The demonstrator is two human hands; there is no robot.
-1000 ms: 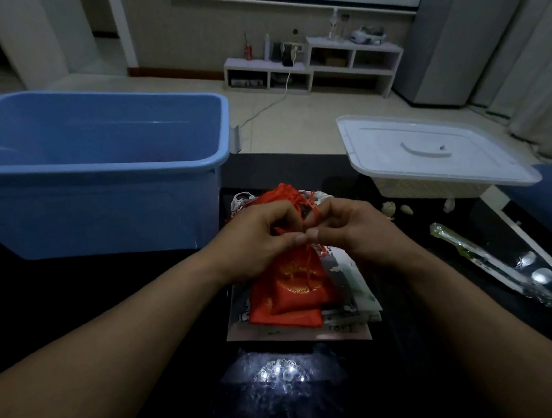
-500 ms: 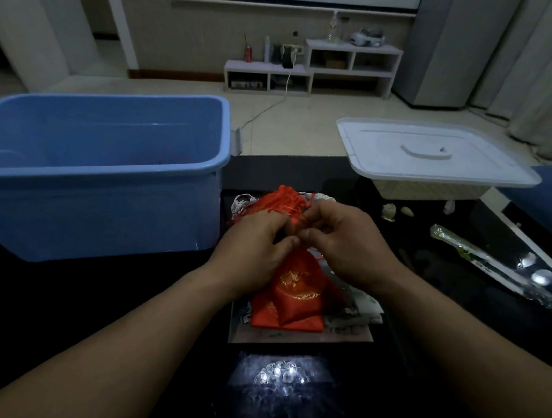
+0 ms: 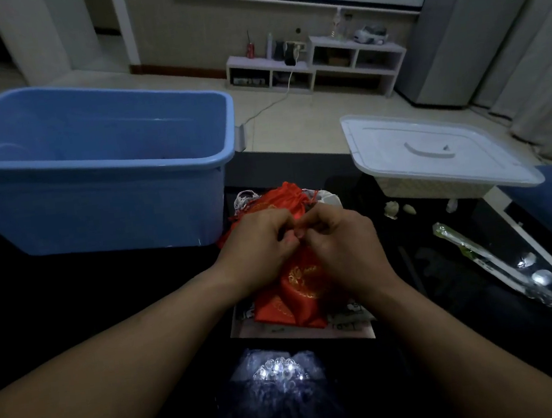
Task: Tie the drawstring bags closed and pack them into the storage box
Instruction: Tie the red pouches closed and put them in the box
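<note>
A red drawstring bag (image 3: 298, 288) with gold print lies on top of a flat pile of pale bags (image 3: 347, 320) in the middle of the black table. Its gathered neck points away from me. My left hand (image 3: 258, 244) and my right hand (image 3: 342, 239) meet knuckle to knuckle over the neck, fingers curled, pinching the red drawstring between them. The knot itself is hidden by my fingers. An open blue storage box (image 3: 100, 169) stands on the table at the left, just behind and beside the bags.
A white lidded basket (image 3: 432, 158) sits at the back right. A long clear wrapped item (image 3: 498, 263) lies along the table's right edge. Small pale bits (image 3: 392, 210) lie in front of the basket. A lamp's reflection (image 3: 274, 369) shines on the glossy table near me.
My hands have closed in tighter over the bag's neck and shifted slightly toward me. The red bag has bunched up a little under them.
</note>
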